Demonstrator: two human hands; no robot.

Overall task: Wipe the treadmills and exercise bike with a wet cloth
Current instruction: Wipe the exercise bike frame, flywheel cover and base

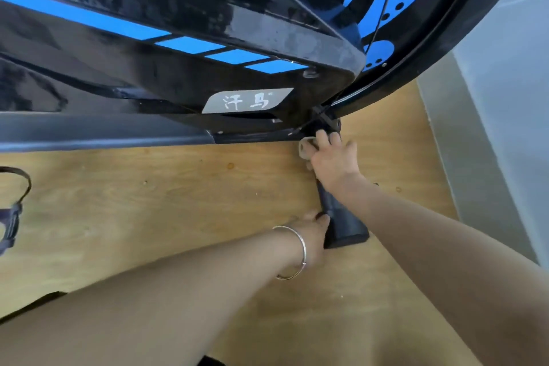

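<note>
Both bare forearms reach down from close by toward the foot of the exercise bike [184, 47]. On the left wrist sits a silver bangle [298, 249]. Left hand [313, 235] has its grip closed around the side of the black stabiliser foot [344, 226], which lies on the wooden floor [148, 202]. Right hand [332, 157] is farther along the same bar, fingers curled and pressed onto a pale grey cloth [306, 148] where the bar meets the frame. Above hangs the glossy black and blue body with a grey logo plate [246, 100]; the blue flywheel [416, 3] curves to the right. A strapped pedal [12, 211] shows at far left.
</note>
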